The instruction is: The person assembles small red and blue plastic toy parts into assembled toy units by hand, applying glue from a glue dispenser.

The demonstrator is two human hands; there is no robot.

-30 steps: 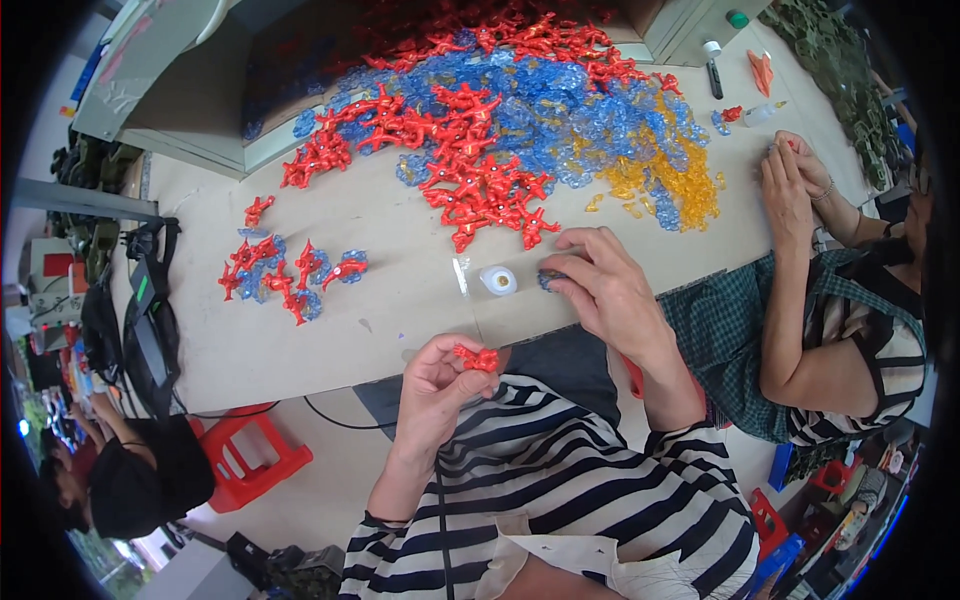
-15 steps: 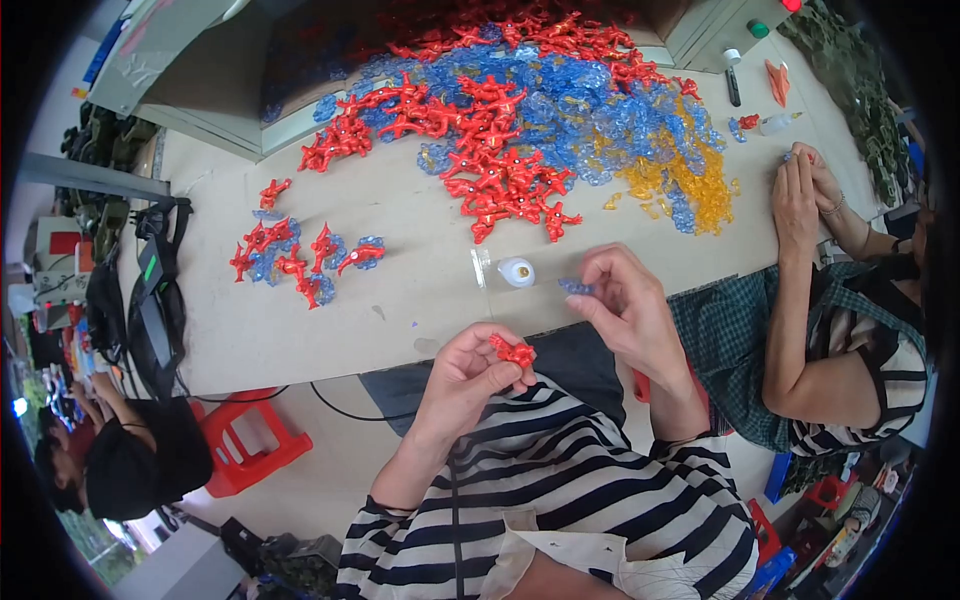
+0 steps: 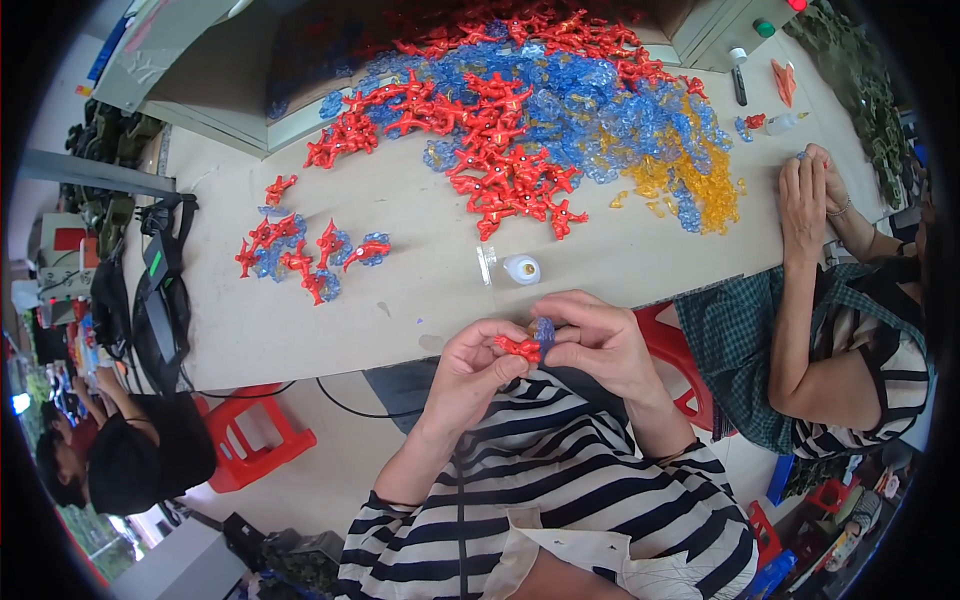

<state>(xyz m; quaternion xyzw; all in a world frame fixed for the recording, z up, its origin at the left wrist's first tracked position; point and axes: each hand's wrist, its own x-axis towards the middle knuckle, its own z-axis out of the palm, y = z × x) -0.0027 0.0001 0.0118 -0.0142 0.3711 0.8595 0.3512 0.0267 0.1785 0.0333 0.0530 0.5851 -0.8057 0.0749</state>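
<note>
Two hands meet just off the near edge of the counter [image 3: 420, 320]: the left hand [image 3: 470, 365] pinches one red plastic piece [image 3: 518, 347], and the right hand [image 3: 595, 340] pinches one blue translucent piece [image 3: 543, 330] against it. One small white roll [image 3: 522, 268] lies on the counter nearby, beside a heap of red, blue and yellow pieces [image 3: 540, 130] too many to count.

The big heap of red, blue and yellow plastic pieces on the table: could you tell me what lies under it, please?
The heap rests on the pale table, whose bare top shows all around its near edge. Whatever lies beneath the pieces themselves is covered and cannot be seen.
</note>
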